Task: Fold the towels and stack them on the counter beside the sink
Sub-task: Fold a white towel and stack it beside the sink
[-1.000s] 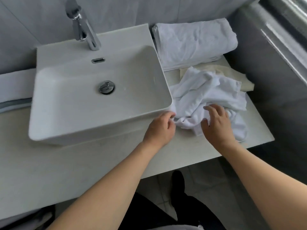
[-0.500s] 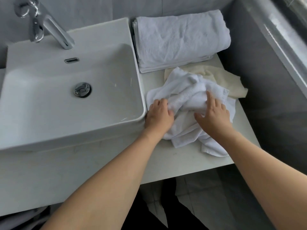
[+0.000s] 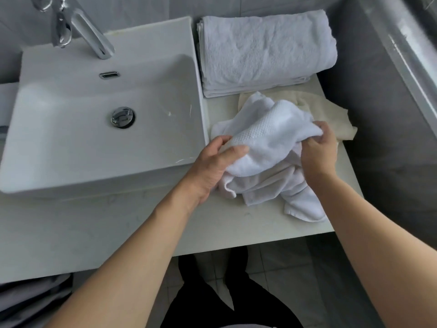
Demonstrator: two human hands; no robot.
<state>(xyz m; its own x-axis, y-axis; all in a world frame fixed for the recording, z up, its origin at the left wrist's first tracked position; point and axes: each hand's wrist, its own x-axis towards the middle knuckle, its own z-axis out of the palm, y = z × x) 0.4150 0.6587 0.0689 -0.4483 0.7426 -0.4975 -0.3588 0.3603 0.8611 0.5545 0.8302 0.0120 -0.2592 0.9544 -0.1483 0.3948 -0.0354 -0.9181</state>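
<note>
Counter [image 3: 142, 223] carries our white basin [image 3: 71, 143] at left, chrome faucet [image 3: 78, 29] behind it. Far right we see a folded white towel stack [image 3: 264, 50]. Nearer lies a crumpled white towel [image 3: 272, 143] over a cream cloth [image 3: 331, 114]. Our left hand [image 3: 212, 164] and right hand [image 3: 319, 150] each grip its bunched folds, fingers curled.

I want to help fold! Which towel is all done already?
The big white folded towel behind, against the wall, lies flat and neat. The crumpled white towel in both hands and the cream cloth aren't.
</note>
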